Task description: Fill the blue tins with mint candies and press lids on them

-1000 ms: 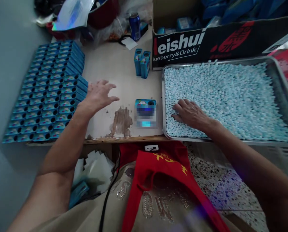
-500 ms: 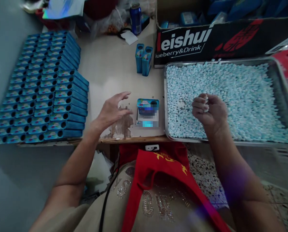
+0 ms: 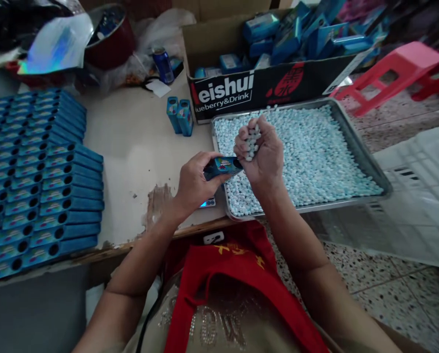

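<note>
My left hand (image 3: 197, 184) grips a small blue candy box (image 3: 219, 166), its printed end and dark round hole facing up and tilted toward my other hand. Pale blue-white candies (image 3: 252, 142) lie in the curled fingers of my right hand (image 3: 265, 154), right beside the hole end of the box. Below that hand is a metal tray (image 3: 383, 189) spread with the same candies. Part of a small digital scale (image 3: 208, 202) with a lit display shows under my left hand; the rest of it is hidden.
Rows of blue boxes (image 3: 46, 196) stand packed at the left. Two more boxes (image 3: 180, 116) stand near the black carton (image 3: 226, 95), which holds several blue packs. Behind are a blue can (image 3: 163, 65) and a red pot (image 3: 112, 44). A pink stool (image 3: 399, 73) stands at the right.
My left hand has taken hold of the box and lifted it off the scale. My right hand, with candies, has come closer to it. The camera view has shifted right.
</note>
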Motion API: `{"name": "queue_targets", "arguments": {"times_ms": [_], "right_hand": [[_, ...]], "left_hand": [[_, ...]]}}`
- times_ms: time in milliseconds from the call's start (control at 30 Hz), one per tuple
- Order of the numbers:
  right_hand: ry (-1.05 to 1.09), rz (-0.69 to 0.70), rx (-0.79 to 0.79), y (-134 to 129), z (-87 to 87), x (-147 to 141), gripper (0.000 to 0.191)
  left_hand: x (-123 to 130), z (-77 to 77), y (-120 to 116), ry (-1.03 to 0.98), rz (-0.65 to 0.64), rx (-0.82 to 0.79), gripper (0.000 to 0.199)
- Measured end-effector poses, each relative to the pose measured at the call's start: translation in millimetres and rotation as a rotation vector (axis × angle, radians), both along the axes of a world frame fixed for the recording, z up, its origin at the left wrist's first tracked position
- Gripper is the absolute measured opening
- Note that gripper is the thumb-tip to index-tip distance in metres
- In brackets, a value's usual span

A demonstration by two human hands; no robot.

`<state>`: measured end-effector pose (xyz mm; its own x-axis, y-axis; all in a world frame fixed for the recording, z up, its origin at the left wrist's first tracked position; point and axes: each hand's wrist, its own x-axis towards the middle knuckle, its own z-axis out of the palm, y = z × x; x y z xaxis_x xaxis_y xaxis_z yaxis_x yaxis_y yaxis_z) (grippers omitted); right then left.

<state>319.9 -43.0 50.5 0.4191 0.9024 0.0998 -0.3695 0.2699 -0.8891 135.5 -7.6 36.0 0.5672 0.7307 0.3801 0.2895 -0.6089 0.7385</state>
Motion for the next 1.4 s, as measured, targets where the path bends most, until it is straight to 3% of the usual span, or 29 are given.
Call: {"name": "queue_targets", "arguments": {"times_ms": [133, 300, 433, 667, 800, 933, 1067, 1167, 1300, 1400], "right_hand": [[-0.113, -0.111, 0.034, -5.7, 4.1, -0.5, 0.039], [-0.217, -0.116, 0.014, -11.1, 0.1, 10.4, 0.041], [-0.192, -0.113, -0.012, -17.0, 4.6, 10.8, 0.043], [-0.115, -0.062, 0.075, -23.2, 13.6, 5.3, 0.04], [-0.178, -0.147, 0.029, -27.6, 9.0, 17.9, 0.042], [-0.518, -0.106, -0.192, -46.2, -18.6, 44.3, 0.038], [-1.243, 0.092, -0.49, -78.6, -47.9, 58.4, 0.027], [-1.677, 0.233, -0.652, -94.1, -55.7, 51.3, 0.041], [-1.82, 0.261, -0.849, -85.6, -58.2, 32.5, 0.038], [-1.751, 0.25, -0.827, -68.9, -63.5, 31.0, 0.026]], "left_hand": [[19.4, -5.9, -5.5, -0.022, 0.042, -0.064, 0.044], [28.4, -7.5, -10.6, -0.031, 0.062, -0.105, 0.044], [29.0, -8.2, -11.8, -0.029, 0.058, -0.137, 0.043], [30.5, -18.0, -12.6, -0.092, 0.061, -0.171, 0.04], [13.6, -21.7, -10.2, -0.166, 0.07, -0.238, 0.039], [-29.2, -26.5, -6.6, -0.182, 0.123, -0.336, 0.038], [-67.4, -40.0, -7.2, -0.169, 0.152, -0.406, 0.041], [-77.9, -51.2, -10.2, -0.14, 0.149, -0.423, 0.041], [-83.7, -58.4, -12.1, -0.242, 0.15, -0.434, 0.062], [-99.5, -57.3, -11.9, -0.306, 0.234, -0.41, 0.066]]}}
